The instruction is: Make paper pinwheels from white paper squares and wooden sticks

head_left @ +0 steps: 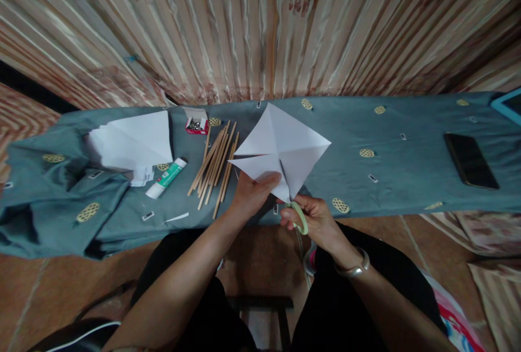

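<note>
A square sheet of white paper with crossing creases is held up, one corner toward me. A slit runs in from its left corner toward the middle. My left hand grips the paper's lower left part, thumb on top and fingers hidden beneath. My right hand has its fingers in the pale green handles of a pair of scissors. Their blades lie at the near corner, where a dark line runs up toward the middle of the sheet. How far apart the blades are, I cannot tell.
Left of the paper lie several wooden sticks, a glue stick, a small open red box of metal bits and a stack of white paper. A phone rests at the right on the green cloth. Curtains hang behind.
</note>
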`<state>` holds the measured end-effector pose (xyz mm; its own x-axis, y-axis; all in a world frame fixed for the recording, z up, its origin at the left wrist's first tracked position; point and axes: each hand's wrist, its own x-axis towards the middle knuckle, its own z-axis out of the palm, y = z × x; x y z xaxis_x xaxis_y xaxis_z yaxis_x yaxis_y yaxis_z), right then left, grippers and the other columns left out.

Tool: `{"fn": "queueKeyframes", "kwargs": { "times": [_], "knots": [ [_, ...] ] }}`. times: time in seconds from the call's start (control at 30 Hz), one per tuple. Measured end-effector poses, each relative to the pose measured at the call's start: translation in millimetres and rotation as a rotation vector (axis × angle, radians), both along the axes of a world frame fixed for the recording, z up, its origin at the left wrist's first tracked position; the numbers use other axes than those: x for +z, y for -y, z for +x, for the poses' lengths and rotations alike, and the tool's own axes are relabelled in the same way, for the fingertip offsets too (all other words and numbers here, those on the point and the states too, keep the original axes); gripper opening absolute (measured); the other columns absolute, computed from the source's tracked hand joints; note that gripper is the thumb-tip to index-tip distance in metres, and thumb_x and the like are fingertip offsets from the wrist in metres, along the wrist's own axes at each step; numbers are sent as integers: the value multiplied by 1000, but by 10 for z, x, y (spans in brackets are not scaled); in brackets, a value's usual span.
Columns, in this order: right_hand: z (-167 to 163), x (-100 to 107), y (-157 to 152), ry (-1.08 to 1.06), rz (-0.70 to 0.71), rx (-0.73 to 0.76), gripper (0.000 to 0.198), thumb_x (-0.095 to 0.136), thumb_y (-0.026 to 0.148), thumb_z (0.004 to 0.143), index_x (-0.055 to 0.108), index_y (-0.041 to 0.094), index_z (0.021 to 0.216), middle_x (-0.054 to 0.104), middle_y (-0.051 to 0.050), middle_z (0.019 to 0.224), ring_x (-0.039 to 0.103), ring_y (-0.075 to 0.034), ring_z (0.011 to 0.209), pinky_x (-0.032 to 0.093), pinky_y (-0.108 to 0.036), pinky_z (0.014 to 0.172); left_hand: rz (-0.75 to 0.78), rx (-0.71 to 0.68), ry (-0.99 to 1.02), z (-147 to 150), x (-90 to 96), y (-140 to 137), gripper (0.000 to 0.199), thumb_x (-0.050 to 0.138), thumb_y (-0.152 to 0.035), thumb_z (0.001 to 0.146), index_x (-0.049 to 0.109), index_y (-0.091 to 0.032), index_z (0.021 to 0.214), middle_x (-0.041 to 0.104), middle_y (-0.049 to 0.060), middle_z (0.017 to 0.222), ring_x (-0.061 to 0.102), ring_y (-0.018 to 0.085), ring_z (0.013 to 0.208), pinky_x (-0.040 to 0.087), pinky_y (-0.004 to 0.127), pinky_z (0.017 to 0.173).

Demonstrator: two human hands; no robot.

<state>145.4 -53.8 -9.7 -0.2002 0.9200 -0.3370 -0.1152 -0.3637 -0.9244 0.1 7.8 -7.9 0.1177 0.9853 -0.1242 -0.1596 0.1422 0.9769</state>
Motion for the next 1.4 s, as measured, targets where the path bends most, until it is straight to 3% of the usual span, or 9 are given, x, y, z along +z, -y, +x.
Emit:
{"fn": "queueKeyframes", "kwargs": {
  "times": [0.33,0.77,0.93,1.1,1.2,1.4],
  "knots": [
    [-28,37,-4,18,-3,-30,42,84,59,60,73,19,68,63,2,55,53,-8,45,48,-20,45,25,43,-53,-12,-14,-11,24,72,-31,64,62,-21,83,68,4,80,61,19,70,52,32,66],
    [-36,43,-5,0,-34,-58,42,87,56,56,70,19,66,65,3,53,55,-7,43,48,-19,43,5,34,-56,-11,6,1,22,72,-29,64,59,-20,80,66,3,73,60,18,65,52,31,61],
    [-42,41,-6,-12,-44,-49,42,86,56,57,69,20,70,64,4,53,54,-7,43,47,-19,43,21,37,-53,-11,8,5,24,72,-31,63,61,-18,81,67,4,78,60,17,69,52,32,66],
    [-10,55,14,14,-33,55,46,81,59,66,68,19,84,70,0,65,60,-9,51,47,-19,45,7,61,-29,-49,15,-30,27,74,-34,61,62,-19,80,68,3,76,62,19,69,53,34,67],
    [75,78,43,35,-71,159,49,79,58,69,67,16,92,71,-2,70,61,-10,55,47,-20,47,31,131,29,-113,13,-100,29,75,-35,60,63,-20,81,70,3,80,66,21,80,54,37,78],
    [499,192,126,57,-106,372,51,77,59,72,69,15,96,71,-5,73,62,-12,59,50,-24,55,76,218,42,-271,19,-207,36,76,-32,59,65,-19,90,71,4,87,68,23,88,53,41,89]
  ]
}}
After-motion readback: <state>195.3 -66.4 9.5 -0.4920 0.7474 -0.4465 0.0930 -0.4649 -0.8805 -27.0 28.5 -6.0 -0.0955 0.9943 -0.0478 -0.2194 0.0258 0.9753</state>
